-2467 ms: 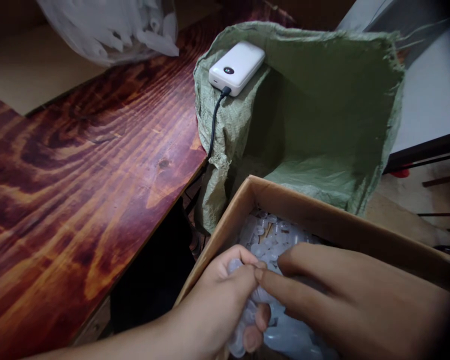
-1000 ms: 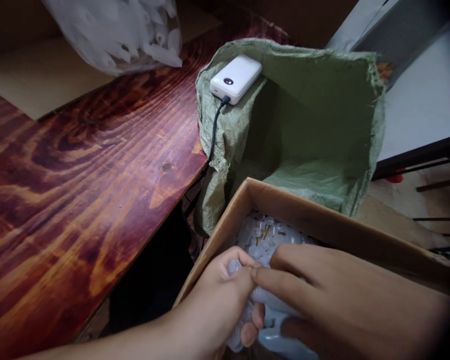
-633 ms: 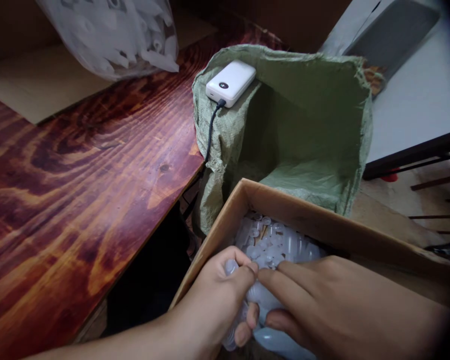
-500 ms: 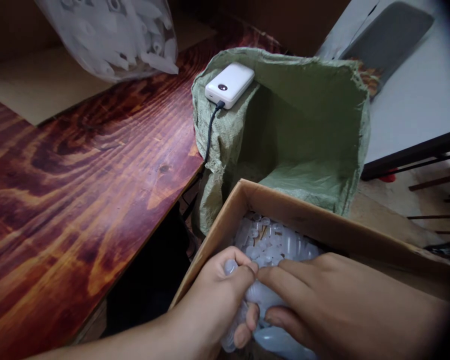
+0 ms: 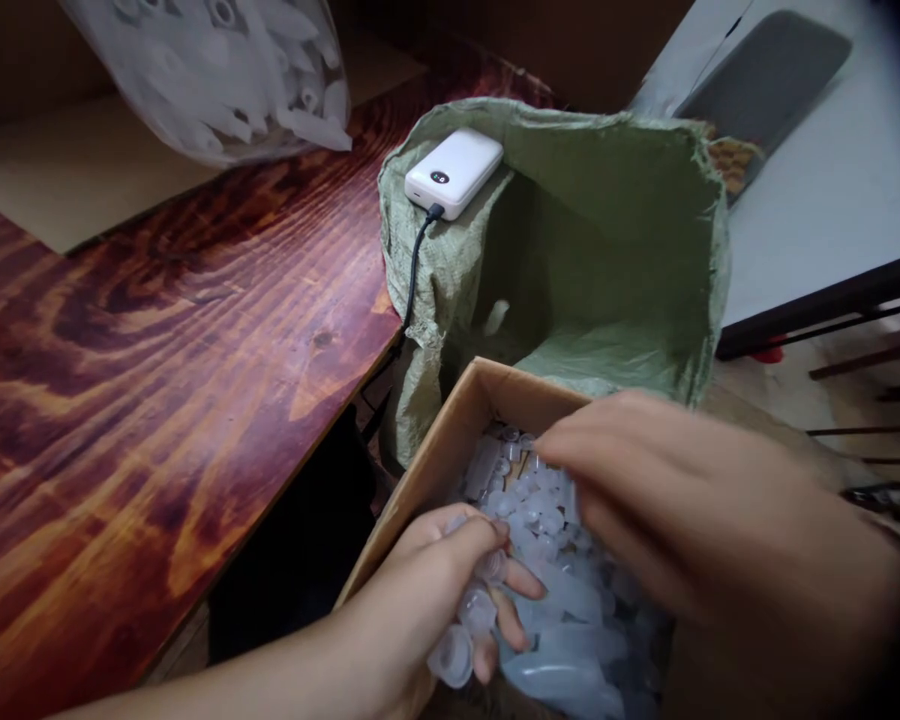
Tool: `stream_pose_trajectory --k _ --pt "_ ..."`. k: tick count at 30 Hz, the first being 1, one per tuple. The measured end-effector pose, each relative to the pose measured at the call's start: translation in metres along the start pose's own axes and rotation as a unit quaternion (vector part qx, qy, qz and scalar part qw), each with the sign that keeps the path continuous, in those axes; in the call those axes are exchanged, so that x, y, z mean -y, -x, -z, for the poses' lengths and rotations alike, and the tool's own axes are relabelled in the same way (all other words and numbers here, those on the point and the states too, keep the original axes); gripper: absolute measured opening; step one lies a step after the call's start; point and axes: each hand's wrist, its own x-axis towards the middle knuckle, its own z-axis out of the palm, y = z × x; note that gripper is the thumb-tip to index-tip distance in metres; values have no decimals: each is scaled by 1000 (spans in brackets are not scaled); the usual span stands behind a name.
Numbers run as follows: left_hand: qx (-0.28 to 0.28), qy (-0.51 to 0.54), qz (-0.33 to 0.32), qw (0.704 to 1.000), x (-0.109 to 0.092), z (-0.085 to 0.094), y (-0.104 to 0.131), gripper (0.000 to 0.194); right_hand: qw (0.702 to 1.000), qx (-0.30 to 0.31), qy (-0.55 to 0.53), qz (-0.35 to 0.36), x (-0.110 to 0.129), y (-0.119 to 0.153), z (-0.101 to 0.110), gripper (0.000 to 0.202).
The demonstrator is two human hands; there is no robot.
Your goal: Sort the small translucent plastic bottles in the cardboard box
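Extends left forearm point(image 5: 307, 660) from eight o'clock — with left hand point(image 5: 450, 563) half-curled at six, fingers point(image 5: 523, 578) parted toward four. Holds blurred right hand point(image 5: 675, 490) at four, apart, fingers together toward ten.

Small pieces point(image 5: 551, 522) in box point(image 5: 412, 480), before sack point(image 5: 630, 220), right of table point(image 5: 195, 380)

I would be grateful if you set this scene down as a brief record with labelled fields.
Left hand: loosely curled, holding small clear pieces
Right hand: blurred, over the box; any grip unclear
Cardboard box: open-topped, many translucent pieces inside
Green sack: gaping open beyond the box
Pale piece: blurred, seen against the sack's opening
White power bank: on the sack's edge, black cable plugged in
Table: streaked wood, at picture left
Clear bag: upper left, containing whitish pieces
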Motion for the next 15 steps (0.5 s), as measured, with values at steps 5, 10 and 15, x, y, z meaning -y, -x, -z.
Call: stream_pose_trajectory --k 5,10,15 --pt "70 -51 43 995 19 5 -8 33 979 189 32 64 -12 -2 -67 17" --pt "99 -112 72 986 23 1 -10 35 970 224 50 84 -28 5 -108 16" --pt "86 -96 86 988 23 2 -10 30 966 240 55 75 -21 0 -98 6"
